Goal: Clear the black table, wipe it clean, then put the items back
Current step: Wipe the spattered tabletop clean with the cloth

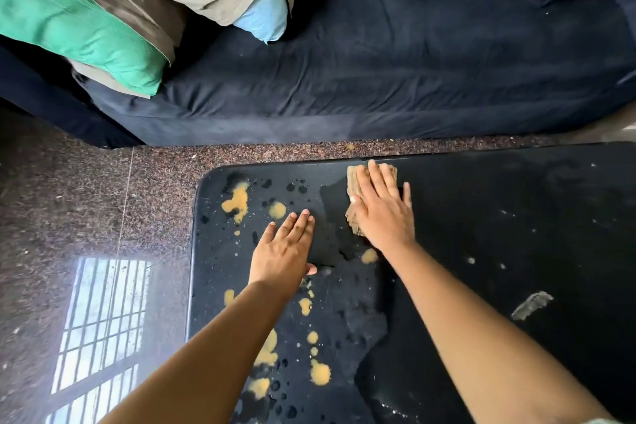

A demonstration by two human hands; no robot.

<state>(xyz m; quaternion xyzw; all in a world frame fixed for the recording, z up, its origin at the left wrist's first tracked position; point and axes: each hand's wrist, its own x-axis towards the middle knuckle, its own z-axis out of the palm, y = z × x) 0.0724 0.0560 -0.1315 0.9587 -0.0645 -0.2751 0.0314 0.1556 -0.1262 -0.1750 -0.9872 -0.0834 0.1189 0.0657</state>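
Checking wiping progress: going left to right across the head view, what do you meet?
Window reflection on the floor → yellow stain at the black table's far-left corner → left hand flat on it → right hand pressing the cloth → grey smear.

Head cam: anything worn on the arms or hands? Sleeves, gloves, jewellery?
The left hand and right hand are bare: no gloves, rings or watch visible. Both forearms uncovered. A pale green fabric sliver at the frame's bottom right may be a sleeve.
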